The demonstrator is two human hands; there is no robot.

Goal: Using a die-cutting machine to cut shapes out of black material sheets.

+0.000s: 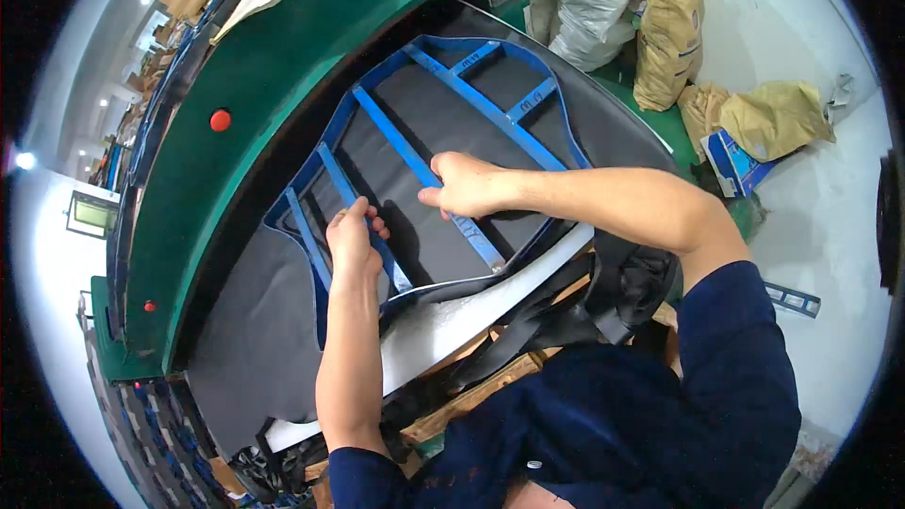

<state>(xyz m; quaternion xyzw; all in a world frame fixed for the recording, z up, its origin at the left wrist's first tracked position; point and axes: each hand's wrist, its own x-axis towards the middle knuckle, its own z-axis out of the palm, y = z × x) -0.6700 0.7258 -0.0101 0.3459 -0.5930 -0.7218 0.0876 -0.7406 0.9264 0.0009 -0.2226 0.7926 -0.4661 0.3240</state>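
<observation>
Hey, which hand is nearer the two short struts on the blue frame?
Right. The right hand holds a long bar left of the short struts; the left hand is farther away, at the next bar leftward.

white wall [768, 14], green floor [666, 123], bright light [25, 161] at left

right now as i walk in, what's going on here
A person is gripping a blue, curved frame with straight crossbars, the left hand on one bar and the right hand on the next. The frame is over a smooth black sheet, though whether it rests flat is hard to tell. A large green machine with red buttons stands just beyond.
</observation>
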